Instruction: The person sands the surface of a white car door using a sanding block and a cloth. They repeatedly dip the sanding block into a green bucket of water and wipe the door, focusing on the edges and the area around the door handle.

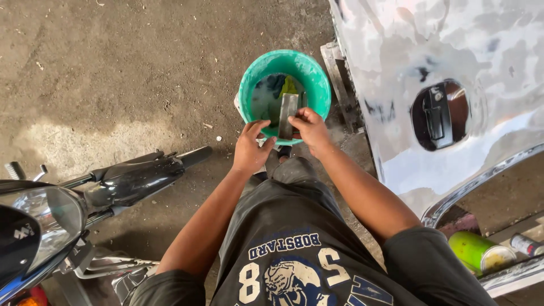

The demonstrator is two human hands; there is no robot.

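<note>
Motorcycle (68, 215) sitting at lower left of the frame, handlebar (141, 175) pointing toward centre. Sanded grey car door (430, 73) filling upper right, recessed handle (439, 116) showing. Green can (479, 249) lying at lower right, beside what is possibly a spray can (524, 243). Dirt floor (113, 73) spreading across upper left.

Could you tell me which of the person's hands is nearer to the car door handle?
The right hand. It is over the green bucket, on the side toward the handle. The left hand is farther off, at the bucket's near rim, beyond the grey strip.
</note>
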